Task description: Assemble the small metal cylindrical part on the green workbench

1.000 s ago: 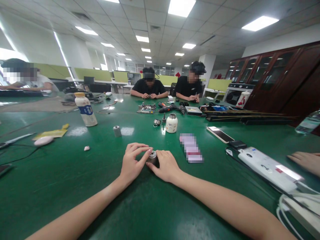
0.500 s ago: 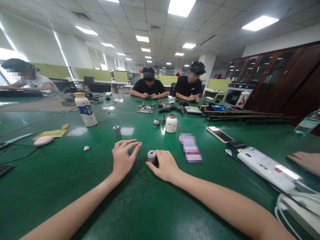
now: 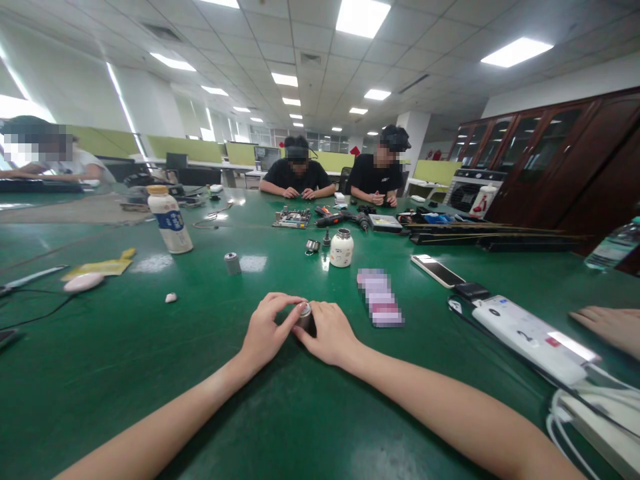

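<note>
Grasping the cylinder [image 3: 305, 319], upright and near on the table [image 3: 280, 427], with the right hand [image 3: 331, 332]. Touching its top from the left with the left hand [image 3: 269, 327], impossible to say whether pinching.

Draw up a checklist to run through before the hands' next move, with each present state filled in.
1. Right hand set against the metal cylinder: ok.
2. Cylinder upright on the green table: ok.
3. Cylinder's top fully visible: not ok, the left hand partly covers it.
4. Left hand's contact firm: cannot tell.
5. Second cylinder apart from both hands: ok.
6. White jar apart from both hands: ok.
</note>
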The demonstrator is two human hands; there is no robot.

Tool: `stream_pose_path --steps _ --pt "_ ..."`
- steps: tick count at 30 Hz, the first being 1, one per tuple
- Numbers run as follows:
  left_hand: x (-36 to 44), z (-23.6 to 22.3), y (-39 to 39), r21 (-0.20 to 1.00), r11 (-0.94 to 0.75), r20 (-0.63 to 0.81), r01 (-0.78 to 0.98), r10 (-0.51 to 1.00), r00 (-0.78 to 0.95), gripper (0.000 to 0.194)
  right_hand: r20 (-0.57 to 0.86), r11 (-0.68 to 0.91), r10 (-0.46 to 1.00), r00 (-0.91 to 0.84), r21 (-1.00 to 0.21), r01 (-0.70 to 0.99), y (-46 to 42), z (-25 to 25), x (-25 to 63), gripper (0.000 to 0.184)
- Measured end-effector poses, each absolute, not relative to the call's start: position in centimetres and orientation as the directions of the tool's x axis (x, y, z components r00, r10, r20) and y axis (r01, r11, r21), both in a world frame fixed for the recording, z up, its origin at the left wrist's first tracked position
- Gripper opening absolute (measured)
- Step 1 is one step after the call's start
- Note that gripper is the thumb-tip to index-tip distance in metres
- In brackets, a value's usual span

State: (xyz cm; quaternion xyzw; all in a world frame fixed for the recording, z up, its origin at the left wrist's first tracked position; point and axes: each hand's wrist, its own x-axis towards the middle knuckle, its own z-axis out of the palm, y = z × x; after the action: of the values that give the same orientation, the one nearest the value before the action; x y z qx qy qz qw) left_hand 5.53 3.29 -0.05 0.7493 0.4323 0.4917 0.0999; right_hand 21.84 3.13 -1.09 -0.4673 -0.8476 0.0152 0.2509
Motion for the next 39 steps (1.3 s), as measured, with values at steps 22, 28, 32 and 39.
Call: stream_pose_path --steps 22,28,32,39 --pt "5.7 0.7 3.1 0.541 -0.612 0.668 0.577 0.730 0.148 0.024 0.412 0.571 0.798 -0.441 -0.281 0.771 3.1 -1.1 21.8 0.036" --pt "4.9 0.5 3.7 0.486 -0.495 0.751 0.721 0.658 -0.054 0.027 0.410 0.554 0.806 -0.426 -0.271 0.788 3.1 -1.0 21.7 0.035" --pt "2.5 -1.6 5.1 0.439 -0.275 0.698 0.856 0.704 -0.131 0.022 0.423 0.562 0.799 -0.427 -0.274 0.781 3.1 -1.1 21.8 0.033" --pt "1.7 -1.5 5.5 0.436 -0.271 0.668 0.858 0.736 -0.107 0.024 0.434 0.567 0.795 -0.424 -0.280 0.775 3.0 -1.1 21.9 0.033"
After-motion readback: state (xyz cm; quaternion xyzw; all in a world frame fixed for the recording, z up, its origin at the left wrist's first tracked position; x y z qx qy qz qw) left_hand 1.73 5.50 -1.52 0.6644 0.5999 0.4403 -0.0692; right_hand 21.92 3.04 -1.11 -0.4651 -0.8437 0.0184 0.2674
